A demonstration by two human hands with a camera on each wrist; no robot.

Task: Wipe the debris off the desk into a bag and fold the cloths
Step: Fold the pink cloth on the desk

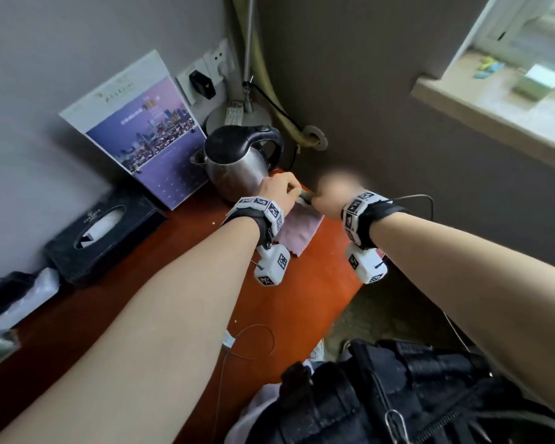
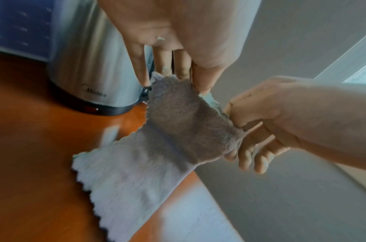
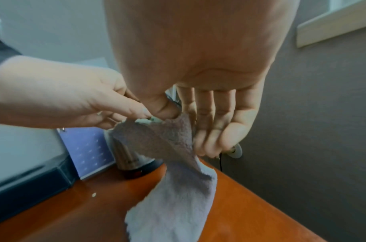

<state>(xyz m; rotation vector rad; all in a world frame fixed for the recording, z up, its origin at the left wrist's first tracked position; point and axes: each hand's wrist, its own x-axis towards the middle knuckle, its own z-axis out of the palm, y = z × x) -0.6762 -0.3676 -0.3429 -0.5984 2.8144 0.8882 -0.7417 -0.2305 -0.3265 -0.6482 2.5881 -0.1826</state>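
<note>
**Lifting the far edge to fold the lilac cloth**

The left hand [image 2: 157,32] pinches one far corner of the fluffy lilac microfibre cloth [image 2: 149,157] between thumb and fingertips, its other fingers fairly straight. The right hand [image 2: 281,117] pinches the other far corner, thumb pressed to forefinger, remaining fingers loosely curled beneath. Together they hold the far edge raised off the polished reddish-brown wooden desk [image 1: 161,302], while the near half of the cloth lies flat on it, close to the desk's right edge.

Judging by this, a fold is under way. To do it well, keep both corners level and the edge taut, then carry it toward the body and lay it squarely on the near edge, corner matching corner.

Just behind the hands stands a stainless-steel electric kettle with a black lid and handle [image 1: 241,161]; swinging the cloth wide could brush it. A pale crumb [image 3: 93,194] lies on the desk near the kettle.
</note>
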